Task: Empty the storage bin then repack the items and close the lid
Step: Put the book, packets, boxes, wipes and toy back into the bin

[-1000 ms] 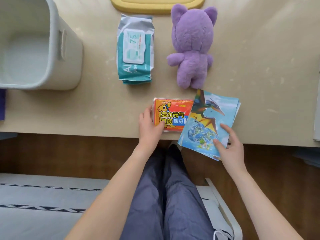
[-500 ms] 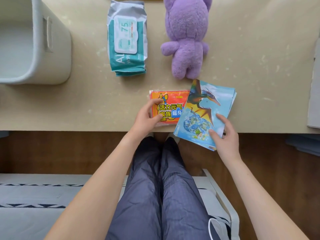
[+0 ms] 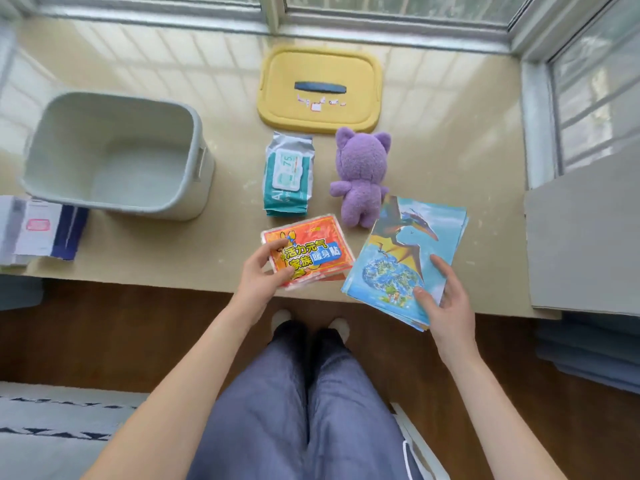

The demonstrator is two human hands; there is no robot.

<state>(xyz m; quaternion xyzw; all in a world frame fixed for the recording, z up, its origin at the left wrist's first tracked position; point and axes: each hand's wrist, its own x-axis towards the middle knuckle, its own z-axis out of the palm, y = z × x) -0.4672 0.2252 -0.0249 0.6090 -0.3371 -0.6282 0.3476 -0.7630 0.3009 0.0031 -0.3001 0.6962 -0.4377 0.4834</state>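
The pale green storage bin [image 3: 199, 161] stands empty at the left of the beige ledge. Its yellow lid [image 3: 363, 81] lies flat near the window. A teal wipes pack [image 3: 289, 174] and a purple plush toy [image 3: 362, 174] lie between them and me. My left hand [image 3: 261, 282] grips the left end of the orange heat-pad packet [image 3: 318, 249], lifted and tilted just above the ledge's front edge. My right hand [image 3: 441, 303] holds the lower right corner of the stack of dinosaur picture cards [image 3: 398, 258], thumb on top.
A white and blue box [image 3: 38, 230] sits at the far left edge. A grey board [image 3: 585, 237] covers the right side of the ledge. Window frames [image 3: 273, 15] run along the back and right. My legs and a wooden floor lie below.
The camera has tilted up, revealing the lid and window. My left hand has closed round the orange packet and raised it. My right hand has taken hold of the card stack's corner.
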